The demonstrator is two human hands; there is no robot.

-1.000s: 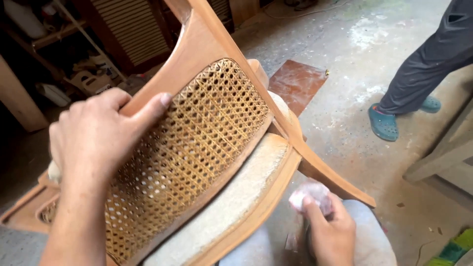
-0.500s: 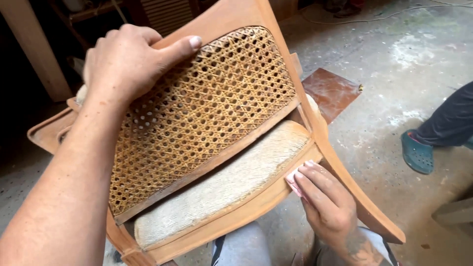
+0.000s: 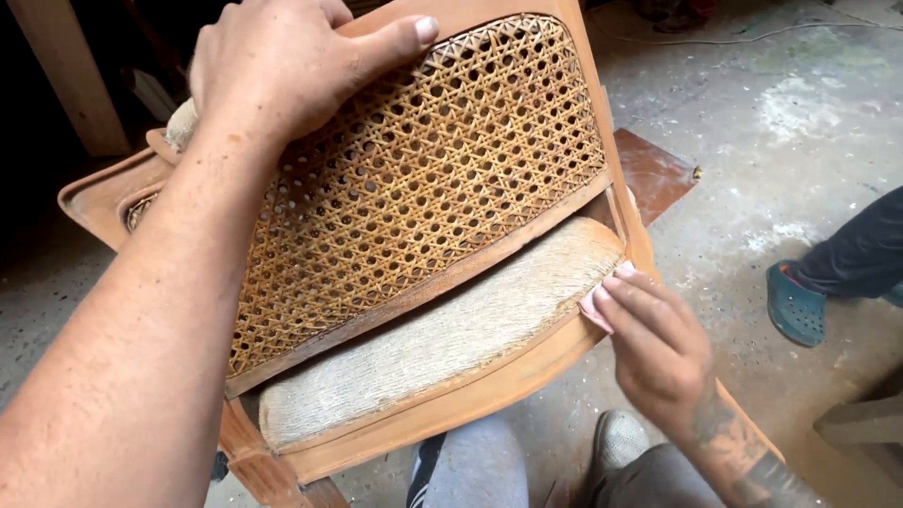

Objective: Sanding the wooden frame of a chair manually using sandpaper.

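Observation:
A wooden chair (image 3: 489, 395) lies tilted across my lap, its woven cane back (image 3: 423, 198) facing up and a pale cushioned seat (image 3: 442, 339) below it. My left hand (image 3: 292, 66) grips the top rail of the cane back, thumb stretched over the weave. My right hand (image 3: 649, 343) presses a small pinkish piece of sandpaper (image 3: 594, 303) against the chair frame at the right corner, where seat and back post meet.
The floor (image 3: 781, 122) is dusty concrete. A reddish flat board (image 3: 658, 169) lies on it behind the chair. Another person's leg and blue-green shoe (image 3: 800, 301) stand at the right. My knees and a shoe (image 3: 621, 442) show below the chair.
The chair has swung so that its back fills the view. My left hand has slid up to the top rail. My right hand has risen from my lap onto the frame corner with the sandpaper.

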